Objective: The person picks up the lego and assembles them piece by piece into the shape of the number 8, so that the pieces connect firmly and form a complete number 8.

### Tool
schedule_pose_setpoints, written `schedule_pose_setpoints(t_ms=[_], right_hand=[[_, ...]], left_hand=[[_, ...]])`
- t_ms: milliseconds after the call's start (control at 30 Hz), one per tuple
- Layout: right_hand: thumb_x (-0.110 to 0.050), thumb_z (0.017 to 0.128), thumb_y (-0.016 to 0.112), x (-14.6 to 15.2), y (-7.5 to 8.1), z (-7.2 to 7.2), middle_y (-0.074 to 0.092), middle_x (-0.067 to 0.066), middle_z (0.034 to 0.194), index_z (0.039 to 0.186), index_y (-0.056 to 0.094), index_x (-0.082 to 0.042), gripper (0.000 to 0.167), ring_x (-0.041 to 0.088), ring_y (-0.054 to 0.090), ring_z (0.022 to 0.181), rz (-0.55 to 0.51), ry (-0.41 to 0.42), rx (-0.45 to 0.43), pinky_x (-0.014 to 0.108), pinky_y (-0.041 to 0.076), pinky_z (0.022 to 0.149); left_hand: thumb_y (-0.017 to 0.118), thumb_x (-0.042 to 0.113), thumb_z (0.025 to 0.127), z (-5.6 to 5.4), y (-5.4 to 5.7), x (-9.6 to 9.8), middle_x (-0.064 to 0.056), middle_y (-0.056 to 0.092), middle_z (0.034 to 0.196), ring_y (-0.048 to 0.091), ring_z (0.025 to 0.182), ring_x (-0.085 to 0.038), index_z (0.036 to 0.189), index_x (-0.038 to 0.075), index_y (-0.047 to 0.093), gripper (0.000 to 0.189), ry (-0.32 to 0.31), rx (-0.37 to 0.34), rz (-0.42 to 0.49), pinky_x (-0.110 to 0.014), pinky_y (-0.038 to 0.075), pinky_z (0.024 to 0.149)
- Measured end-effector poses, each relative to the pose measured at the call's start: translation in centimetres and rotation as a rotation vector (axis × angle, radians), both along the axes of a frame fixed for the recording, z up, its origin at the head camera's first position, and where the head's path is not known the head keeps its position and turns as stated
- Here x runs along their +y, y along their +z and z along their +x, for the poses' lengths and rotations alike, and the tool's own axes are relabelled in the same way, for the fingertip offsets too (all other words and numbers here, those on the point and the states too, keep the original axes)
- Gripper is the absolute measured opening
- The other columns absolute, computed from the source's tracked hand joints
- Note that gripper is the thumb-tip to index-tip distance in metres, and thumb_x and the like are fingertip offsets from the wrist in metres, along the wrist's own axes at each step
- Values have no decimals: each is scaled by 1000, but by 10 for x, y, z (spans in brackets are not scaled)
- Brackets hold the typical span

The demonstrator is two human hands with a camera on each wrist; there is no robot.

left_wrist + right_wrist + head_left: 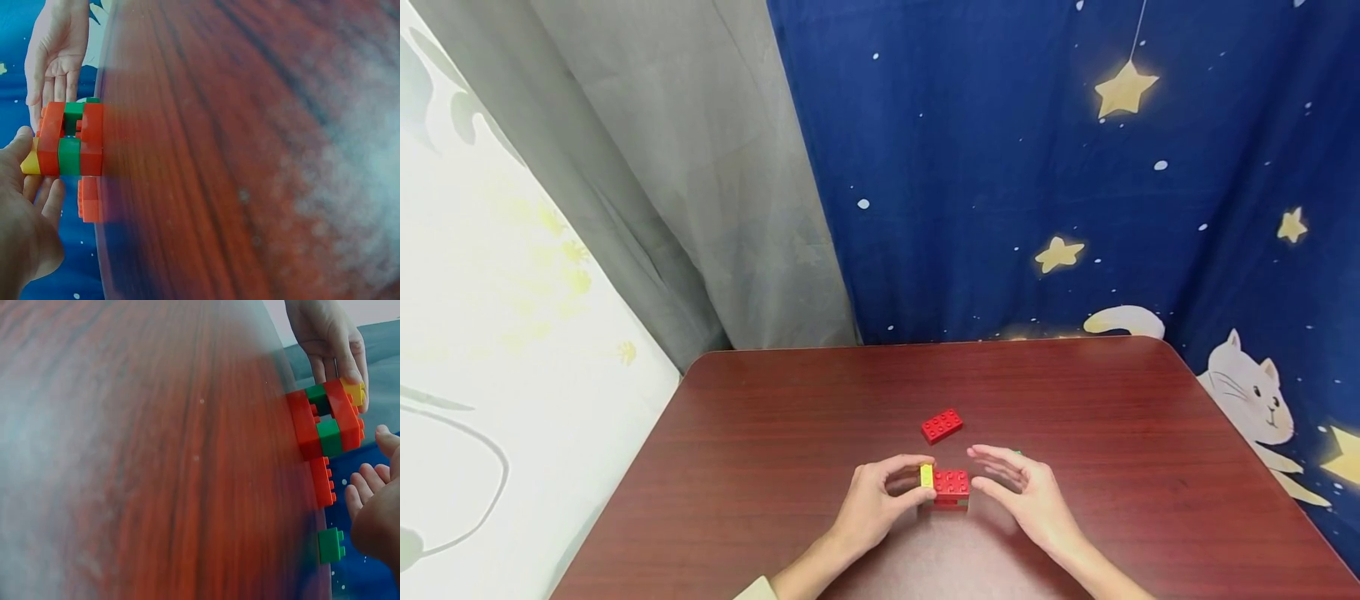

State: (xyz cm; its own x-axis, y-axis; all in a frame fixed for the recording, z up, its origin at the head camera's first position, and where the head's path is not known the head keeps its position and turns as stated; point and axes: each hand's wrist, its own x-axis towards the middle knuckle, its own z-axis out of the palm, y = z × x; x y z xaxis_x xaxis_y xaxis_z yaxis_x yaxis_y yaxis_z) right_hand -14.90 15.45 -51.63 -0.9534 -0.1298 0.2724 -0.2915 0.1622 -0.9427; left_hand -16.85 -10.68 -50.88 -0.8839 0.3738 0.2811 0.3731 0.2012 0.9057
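A yellow brick (927, 476) sits at the left end of a stacked block structure, and my left hand (872, 502) pinches it between thumb and fingers. Beneath it is a long red brick (952, 482) with studs on top. Two green bricks, one of them the near green brick (329, 438), separate that upper red brick from a lower red brick (304, 427), leaving a gap in the middle. My right hand (1033, 500) is beside the structure's right end, fingers extended and apart from it, holding nothing.
Behind the structure a loose red brick (942, 426) lies on the brown table (775, 433). A small green brick (330, 545) stands farther right, mostly hidden by the right hand in the head view. Curtains (970, 167) hang beyond the table's far edge.
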Motion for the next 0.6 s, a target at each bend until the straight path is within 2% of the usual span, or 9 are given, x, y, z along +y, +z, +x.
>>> schedule_pose_setpoints(t_ms=[200, 433, 600], right_hand=[[-4, 91, 83, 5, -2, -2, 73, 19, 129, 132, 72, -5, 42, 24, 71, 120, -5, -94, 64, 26, 55, 101], [-7, 90, 86, 13, 0, -4, 75, 8, 130, 133, 72, -6, 46, 21, 71, 120, 55, -224, 37, 19, 53, 100], [-8, 89, 87, 17, 0, -4, 75, 7, 129, 134, 72, -6, 48, 19, 72, 119, 97, -323, 13, 15, 52, 98]], left_hand=[[88, 17, 90, 0, -1, 0, 3, 78, 116, 75, 108, -18, 127, 9, 76, 40, -8, -17, -4, -31, 61, 90], [88, 14, 89, -1, -2, -2, 3, 77, 117, 75, 107, -17, 128, 10, 74, 42, -27, 1, -25, -35, 61, 92], [88, 10, 88, -1, -1, -3, -2, 77, 120, 75, 109, -17, 132, 13, 72, 46, -52, 30, -32, -34, 60, 94]])
